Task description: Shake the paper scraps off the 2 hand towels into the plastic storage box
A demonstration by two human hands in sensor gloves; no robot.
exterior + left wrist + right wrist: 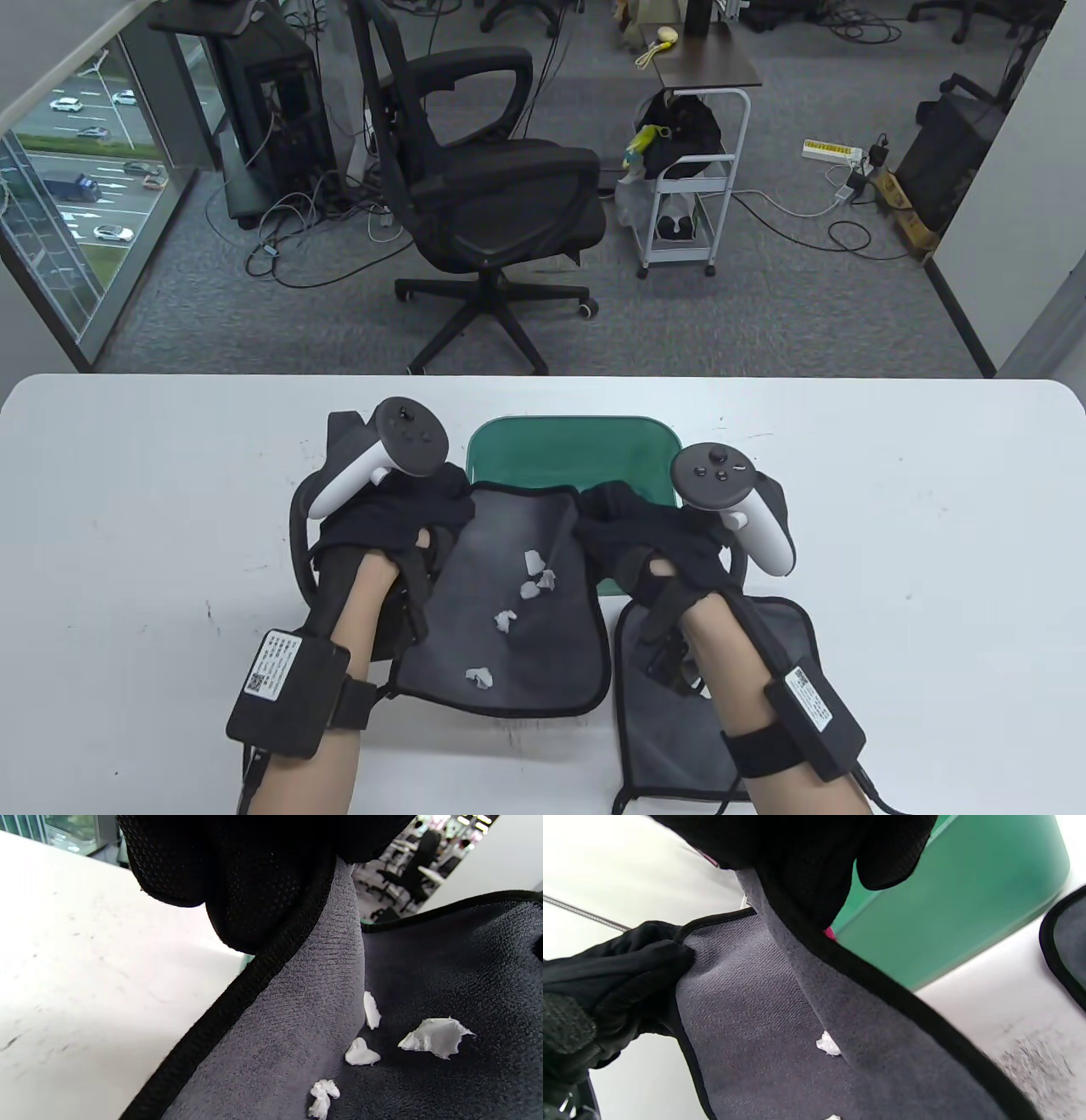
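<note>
A grey hand towel (517,628) with black trim is lifted at its far edge, sagging between my two hands. Several white paper scraps (536,584) lie in its fold, and the scraps (432,1036) show close up in the left wrist view. My left hand (424,509) pinches the towel's far left corner. My right hand (615,514) pinches the far right corner (797,942). The green plastic storage box (568,450) stands just beyond the towel. A second grey towel (679,730) lies flat on the table under my right forearm.
The white table (127,526) spreads out on both sides of the towels. A black office chair (484,195) and a small rolling cart (691,170) stand on the floor beyond the table's far edge.
</note>
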